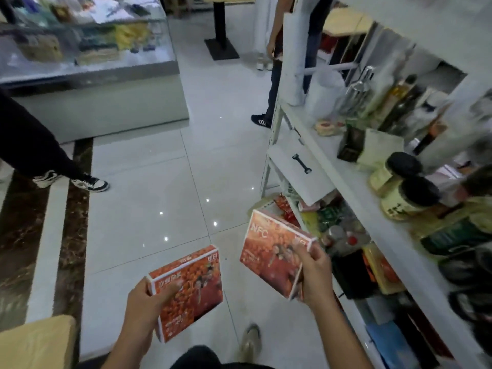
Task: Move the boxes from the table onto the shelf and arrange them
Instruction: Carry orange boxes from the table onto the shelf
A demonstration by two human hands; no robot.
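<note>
The right hand [311, 272] pinches its box [271, 249], near the shelf [354, 187] front edge. The left hand [145, 302] grips the other box [189, 286], farther off.

Glass display case [87, 62] far up-left of the left grip [143, 310]! Black-and-white sneakers [90, 182] on the tiles between them. Up-right of the right grip [315, 272], two black-lidded jars [415, 191], bottles [356, 94] beyond.
</note>
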